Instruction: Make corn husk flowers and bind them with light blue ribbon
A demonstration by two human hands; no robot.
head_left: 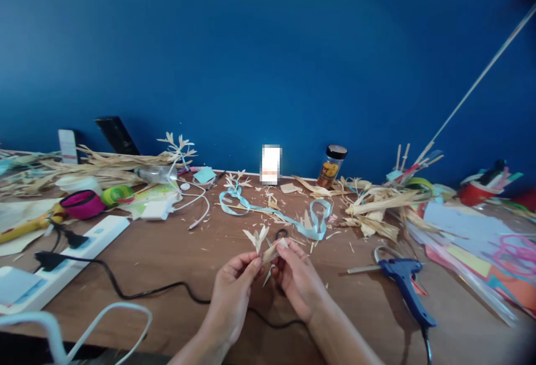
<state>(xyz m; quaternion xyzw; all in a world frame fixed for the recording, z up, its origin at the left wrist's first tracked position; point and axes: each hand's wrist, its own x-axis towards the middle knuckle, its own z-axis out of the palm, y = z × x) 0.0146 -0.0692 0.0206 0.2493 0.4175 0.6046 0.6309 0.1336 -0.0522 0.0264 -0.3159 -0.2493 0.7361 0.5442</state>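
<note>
Over a littered table [159, 259] — fingers [252, 269] hold husk [270, 253], blue partition [268, 63] behind.

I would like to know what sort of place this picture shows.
It is probably a handicraft worktable: a blue glue gun is on it, dry husk-like strips lie in heaps, and the left hand holds a pale petal-shaped piece.

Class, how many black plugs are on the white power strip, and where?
2. One black plug is toward the far end of the power strip; the second plug is closer to the pale block. Others could be hidden.
</note>
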